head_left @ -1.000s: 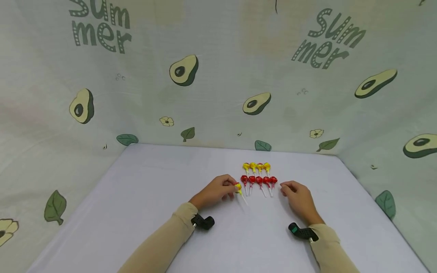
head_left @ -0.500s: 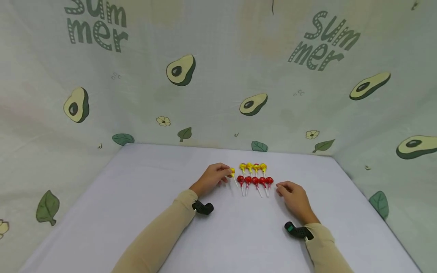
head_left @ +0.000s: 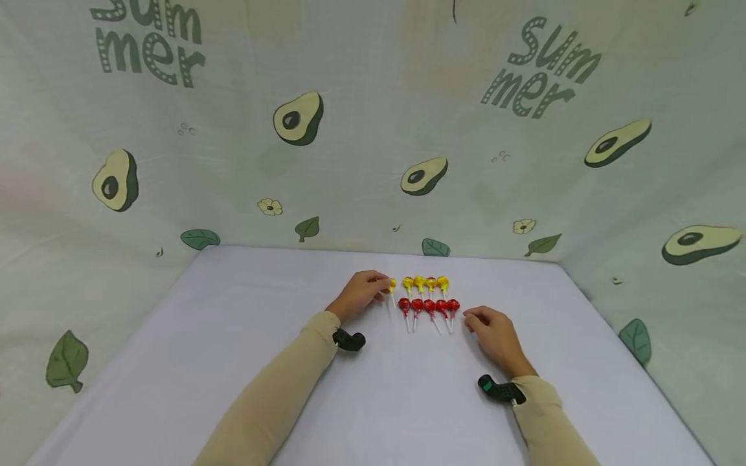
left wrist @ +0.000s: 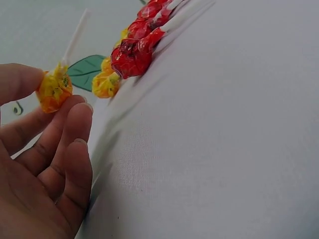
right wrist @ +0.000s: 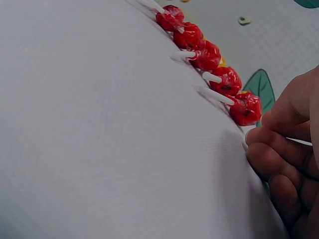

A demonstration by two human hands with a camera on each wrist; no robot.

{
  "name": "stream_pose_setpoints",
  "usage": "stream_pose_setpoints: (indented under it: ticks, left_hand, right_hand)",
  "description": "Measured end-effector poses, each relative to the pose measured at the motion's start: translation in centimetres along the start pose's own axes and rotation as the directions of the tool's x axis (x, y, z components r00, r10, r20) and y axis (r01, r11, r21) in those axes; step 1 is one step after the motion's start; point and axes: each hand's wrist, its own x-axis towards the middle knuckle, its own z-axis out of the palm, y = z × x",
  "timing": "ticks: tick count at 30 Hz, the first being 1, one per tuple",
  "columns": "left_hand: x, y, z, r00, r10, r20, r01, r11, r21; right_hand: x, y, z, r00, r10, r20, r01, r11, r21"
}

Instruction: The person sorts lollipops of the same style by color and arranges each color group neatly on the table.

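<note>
My left hand [head_left: 361, 294] pinches a yellow-wrapped lollipop [left wrist: 54, 92] by its candy end between thumb and fingers, its white stick pointing away from the palm. This lollipop is at the left end of a back row of several yellow lollipops [head_left: 419, 283]. In front of them runs a row of several red lollipops [head_left: 429, 306], sticks toward me. Just right of the red row my right hand [head_left: 494, 333] rests on the table with fingers loosely curled and nothing in them. Its fingertips are close to the rightmost red lollipop [right wrist: 246, 108] in the right wrist view.
A white-covered table [head_left: 408, 401] spreads under everything. Behind it and at both sides hangs a pale cloth [head_left: 361, 129] printed with avocados, leaves and lettering. Each wrist carries a black camera mount [head_left: 350, 340].
My left hand has carried the yellow lollipop away from me, from beside the red row up to the left end of the yellow row. The right hand has stayed beside the red row.
</note>
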Motion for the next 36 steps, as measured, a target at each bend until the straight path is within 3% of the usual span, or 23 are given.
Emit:
stream_pose_setpoints:
  ticks: [8, 20, 29, 36]
  left_hand:
    - [0.8, -0.1, -0.2, 0.999, -0.031, -0.013, 0.031, 0.999, 0.01]
    - [2.1, 0.4, 0.4, 0.994, -0.052, -0.095, 0.054, 0.998, 0.02]
    - [3.1, 0.6, 0.5, 0.992, -0.015, -0.126, 0.028, 0.995, 0.101]
    - [3.6, 1.0, 0.9, 0.987, -0.015, -0.158, 0.042, 0.985, 0.17]
  right_hand:
    - [-0.2, 0.1, 0.2, 1.0, 0.014, 0.001, -0.014, 1.0, -0.025]
    - [-1.7, -0.4, -0.1, 1.0, 0.014, 0.019, -0.013, 1.0, -0.028]
    - [-2.8, -0.4, -0.6, 1.0, -0.001, 0.007, 0.0, 0.998, 0.063]
    - [-2.9, -0.5, -0.2, 1.0, -0.018, 0.012, 0.017, 0.997, 0.071]
